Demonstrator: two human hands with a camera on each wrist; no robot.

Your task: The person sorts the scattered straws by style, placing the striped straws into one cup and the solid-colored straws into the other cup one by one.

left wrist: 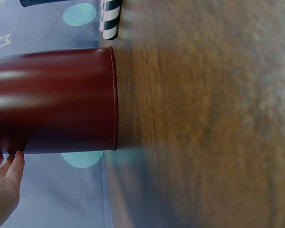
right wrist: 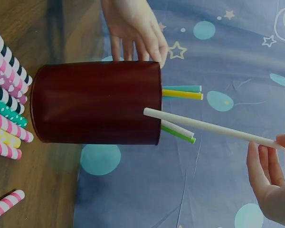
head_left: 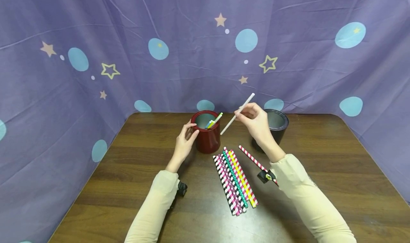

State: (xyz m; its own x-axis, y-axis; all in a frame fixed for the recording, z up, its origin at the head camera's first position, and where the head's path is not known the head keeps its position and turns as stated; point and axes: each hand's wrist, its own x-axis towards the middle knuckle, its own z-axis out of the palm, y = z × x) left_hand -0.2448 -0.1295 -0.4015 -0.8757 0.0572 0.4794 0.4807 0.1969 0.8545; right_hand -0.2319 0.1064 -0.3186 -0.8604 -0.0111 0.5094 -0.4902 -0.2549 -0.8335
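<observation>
Now the right hand (head_left: pixel 256 123) pinches a straw (head_left: pixel 228 125) slanting down toward a can (head_left: pixel 208 141) the left hand (head_left: pixel 185 139) touches, fingers extended.

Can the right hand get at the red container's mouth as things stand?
Probably yes. The right hand, pinching a white straw, is beside the red container; the left hand touches its opposite side, and the straws inside leave part of the opening free.
</observation>
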